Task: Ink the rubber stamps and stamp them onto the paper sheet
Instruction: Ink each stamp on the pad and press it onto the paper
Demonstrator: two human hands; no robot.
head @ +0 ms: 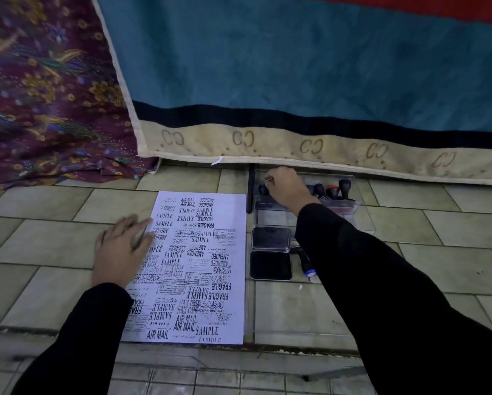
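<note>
A white paper sheet point(202, 260) crowded with black stamp prints lies on the tiled floor. My left hand point(122, 249) rests flat on its left edge, fingers straight. To the right, an open black ink pad point(271, 265) lies with its lid point(271, 238) folded back. Beyond it, a clear plastic tray point(350, 208) holds several upright rubber stamps point(334, 191) with black and red handles. My right hand point(286, 187) reaches into the tray, fingers curled around a black-handled stamp point(263, 189) at its left end. Another stamp point(306, 265) lies on its side beside the ink pad.
A blue rug with a beige patterned border point(296, 143) hangs just behind the tray. A purple floral cloth point(48, 95) lies at the back left. A clear plastic lid point(290, 315) lies on the tiles right of the sheet.
</note>
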